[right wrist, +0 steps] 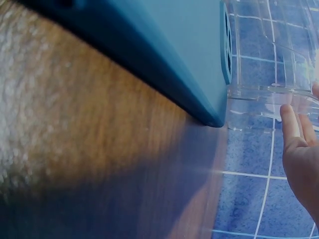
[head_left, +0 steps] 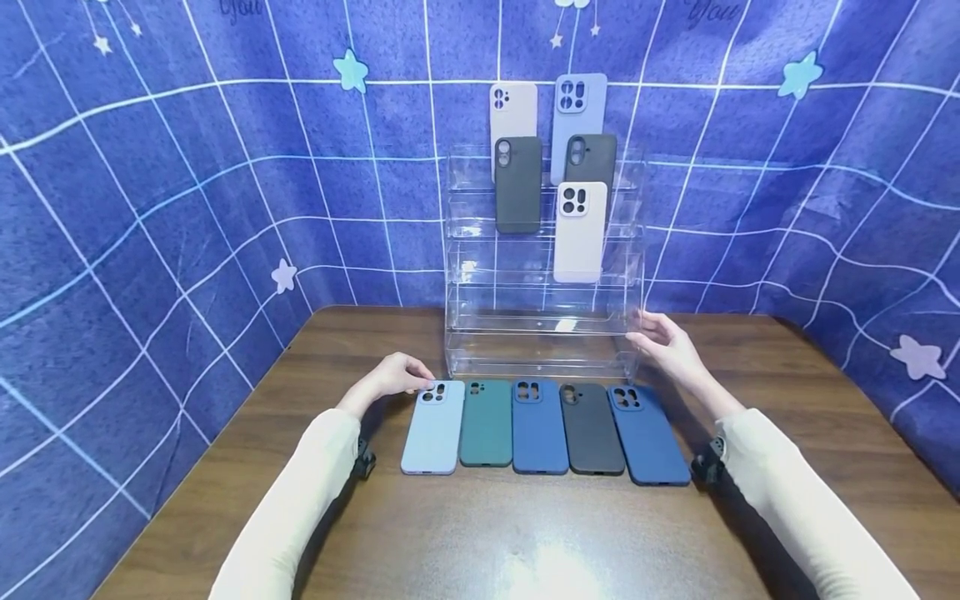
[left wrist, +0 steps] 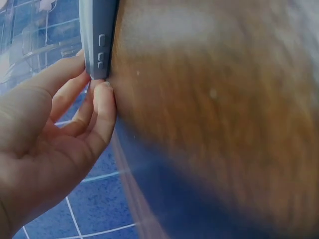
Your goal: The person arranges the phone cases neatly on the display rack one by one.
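Observation:
On the wooden table, my left hand (head_left: 390, 375) pinches the upper left corner of a light blue phone case (head_left: 432, 437), which lies flat. In the left wrist view, its thumb and curled fingers meet that case's corner (left wrist: 98, 55). My right hand (head_left: 671, 346) is at the lower right side of a clear tiered display stand (head_left: 540, 367), fingers extended and fingertips right at the side panel. Beside the light blue case lie a green case (head_left: 486, 429), a blue case (head_left: 540, 437), a black case (head_left: 596, 437) and another blue case (head_left: 654, 446) in a row.
Higher on the stand stand a pinkish-white case (head_left: 514, 112), a periwinkle case (head_left: 588, 117), a dark grey case (head_left: 517, 187), another dark case (head_left: 600, 158) and a white case (head_left: 580, 246). A blue grid-patterned cloth (head_left: 360, 208) hangs behind the table.

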The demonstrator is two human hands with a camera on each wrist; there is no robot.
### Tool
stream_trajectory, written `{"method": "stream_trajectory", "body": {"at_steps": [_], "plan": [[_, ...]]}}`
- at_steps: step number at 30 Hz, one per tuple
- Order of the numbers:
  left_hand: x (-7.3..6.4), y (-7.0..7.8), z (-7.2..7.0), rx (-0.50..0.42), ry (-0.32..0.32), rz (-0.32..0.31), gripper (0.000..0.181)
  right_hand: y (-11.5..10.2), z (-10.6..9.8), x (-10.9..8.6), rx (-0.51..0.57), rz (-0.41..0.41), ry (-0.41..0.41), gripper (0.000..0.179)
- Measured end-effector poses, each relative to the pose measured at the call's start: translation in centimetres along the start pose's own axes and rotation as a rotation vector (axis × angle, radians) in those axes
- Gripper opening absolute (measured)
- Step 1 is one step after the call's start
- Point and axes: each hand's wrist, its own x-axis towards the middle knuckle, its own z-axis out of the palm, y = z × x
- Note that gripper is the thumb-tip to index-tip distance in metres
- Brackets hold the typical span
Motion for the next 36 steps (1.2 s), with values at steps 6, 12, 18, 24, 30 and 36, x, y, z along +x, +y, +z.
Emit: {"method": "stream_trajectory", "body": {"at_steps": [6,12,18,24,30,36], "plan": [[-0.1,-0.3,-0.3,-0.031,0.038,0.06,0.017,-0.5,0.2,-0.2,0.019,0.028,-0.007,0.06],[-0.3,-0.4,-0.5,-0.121,0.091,0.107,0.016,-0.6,0.1,-0.4,0.027,0.007,-0.009,0.058],[-0.8,0.5,-1.2,-0.167,0.147,0.201,0.017,-0.4,0.2,-0.4,0.041,-0.006,-0.01,0.052],[-1.0,1.3,-2.0,-0.252,0.177,0.221,0.021,-0.6,0.1,-0.2,0.033,-0.016,-0.002,0.054],[-1.6,2.1,-3.1,-0.306,0.182,0.22,0.027,-0.6,0.1,-0.2,0.039,-0.011,-0.008,0.055],[-2.1,3.5,-4.6,-0.294,0.238,0.209,0.029,-0.6,0.2,-0.4,0.027,-0.014,0.001,0.052]]}}
